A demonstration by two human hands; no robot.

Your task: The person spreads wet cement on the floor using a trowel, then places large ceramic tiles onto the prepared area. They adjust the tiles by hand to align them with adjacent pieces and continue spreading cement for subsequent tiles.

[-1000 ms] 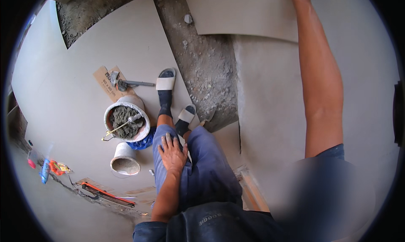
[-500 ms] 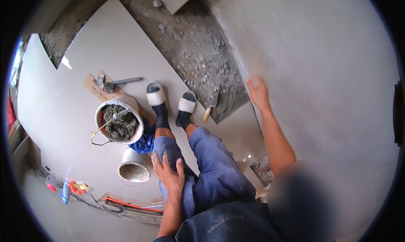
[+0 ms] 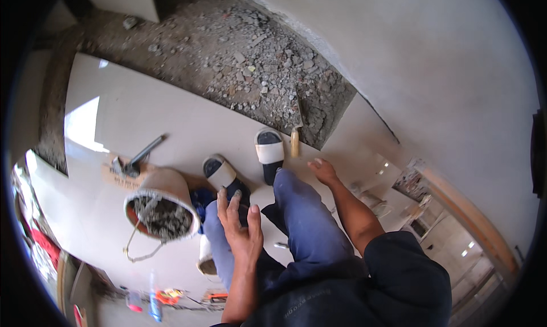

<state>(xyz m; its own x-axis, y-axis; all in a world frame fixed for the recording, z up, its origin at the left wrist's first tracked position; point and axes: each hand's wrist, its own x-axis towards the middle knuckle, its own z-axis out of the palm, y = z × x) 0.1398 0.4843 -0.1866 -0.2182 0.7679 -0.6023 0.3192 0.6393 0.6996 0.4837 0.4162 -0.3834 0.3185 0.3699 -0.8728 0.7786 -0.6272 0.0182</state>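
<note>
My left hand (image 3: 242,230) hovers over my left thigh, fingers apart, with nothing in it. Beside my right knee, my right hand (image 3: 323,172) reaches forward, fingers loosely extended and holding nothing that shows. The closest tool to it is a trowel, its yellowish wooden handle (image 3: 294,142) resting at the tile edge and its blade out over grey mortar. To the left stands a bucket (image 3: 189,186) of wet grey mortar (image 3: 162,217). Behind that bucket a hammer (image 3: 138,159) lies on a piece of cardboard.
Large pale floor tiles (image 3: 171,113) lie under my slippers. Beyond their edge spreads rubble (image 3: 250,65), bordered by a plain wall (image 3: 433,59) on the right. A smaller bucket (image 3: 206,264), partly hidden by my leg, and a bottle (image 3: 155,307) are at left. Wooden boards (image 3: 467,204) lie right.
The view has turned and shifted. My right hand has come away from the wall and down beside my right knee. My left hand has lifted off my thigh.
</note>
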